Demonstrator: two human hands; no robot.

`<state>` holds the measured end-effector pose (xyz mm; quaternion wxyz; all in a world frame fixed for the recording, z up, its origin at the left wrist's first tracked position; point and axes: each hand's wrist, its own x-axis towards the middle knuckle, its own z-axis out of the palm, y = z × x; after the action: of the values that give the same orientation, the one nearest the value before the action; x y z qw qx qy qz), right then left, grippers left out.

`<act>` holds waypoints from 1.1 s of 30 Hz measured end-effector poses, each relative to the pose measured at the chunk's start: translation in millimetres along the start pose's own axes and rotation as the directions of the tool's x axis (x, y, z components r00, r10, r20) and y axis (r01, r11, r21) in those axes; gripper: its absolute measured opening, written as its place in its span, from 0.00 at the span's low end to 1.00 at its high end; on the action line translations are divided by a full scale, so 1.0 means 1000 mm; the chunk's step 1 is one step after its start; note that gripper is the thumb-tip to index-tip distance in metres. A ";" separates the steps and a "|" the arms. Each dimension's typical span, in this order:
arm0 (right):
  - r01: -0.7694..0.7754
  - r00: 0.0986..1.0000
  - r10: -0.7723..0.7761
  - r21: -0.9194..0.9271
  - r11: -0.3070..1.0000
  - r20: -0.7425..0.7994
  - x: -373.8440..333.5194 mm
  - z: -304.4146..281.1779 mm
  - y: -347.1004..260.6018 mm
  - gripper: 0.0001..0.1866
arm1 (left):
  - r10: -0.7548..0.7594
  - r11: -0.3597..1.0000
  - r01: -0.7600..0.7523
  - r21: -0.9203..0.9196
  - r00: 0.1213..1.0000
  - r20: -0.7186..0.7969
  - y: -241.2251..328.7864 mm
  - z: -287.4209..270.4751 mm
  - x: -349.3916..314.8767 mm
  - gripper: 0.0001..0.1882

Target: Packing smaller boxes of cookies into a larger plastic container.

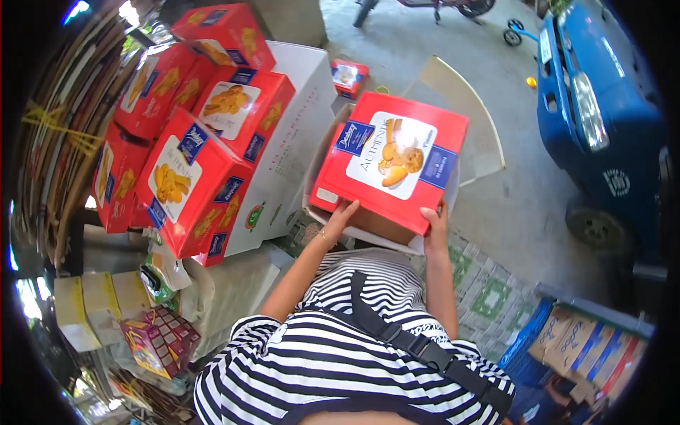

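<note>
A red pastry box (397, 152) with a picture of golden pastries on its lid is between my two hands, slightly tilted. My left hand (341, 219) grips its near left corner. At the near right corner, my right hand (435, 223) has its thumb on the lid and its fingers along the side. The box sits over an opened white carton (400, 244), whose brown inside shows along the near edge. Part of another red surface shows beneath its left side; how deep the box sits, I cannot tell.
Several red boxes (230, 106) are stacked left on a large white carton (304, 85). One small red box (349, 76) lies on the floor beyond. A blue vehicle (602, 92) stands right. Flattened cardboard (64, 142) fills the far left; brown cartons (588, 347) lie lower right.
</note>
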<state>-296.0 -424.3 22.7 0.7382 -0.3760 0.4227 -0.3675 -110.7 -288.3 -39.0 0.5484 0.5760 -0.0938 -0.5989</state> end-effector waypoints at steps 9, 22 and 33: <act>-0.176 0.944 0.075 0.296 0.939 0.322 0.009 0.115 -0.033 0.32 | 0.711 0.152 -0.314 0.937 0.693 0.117 0.194 -0.049 -0.110 0.18; -0.376 0.864 0.275 0.177 0.909 0.422 0.007 0.211 -0.008 0.31 | 0.747 -0.110 -0.322 0.941 0.598 0.292 0.203 -0.155 -0.114 0.12; -0.360 0.833 0.365 -0.093 0.928 0.416 -0.007 0.237 -0.007 0.34 | 0.789 0.068 -0.174 0.982 0.612 0.054 0.191 -0.162 -0.147 0.12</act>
<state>-87.1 -363.3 116.9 0.8665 -0.3641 0.3167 -0.1276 84.0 -164.5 137.9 0.2737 0.8375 -0.4729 -0.0083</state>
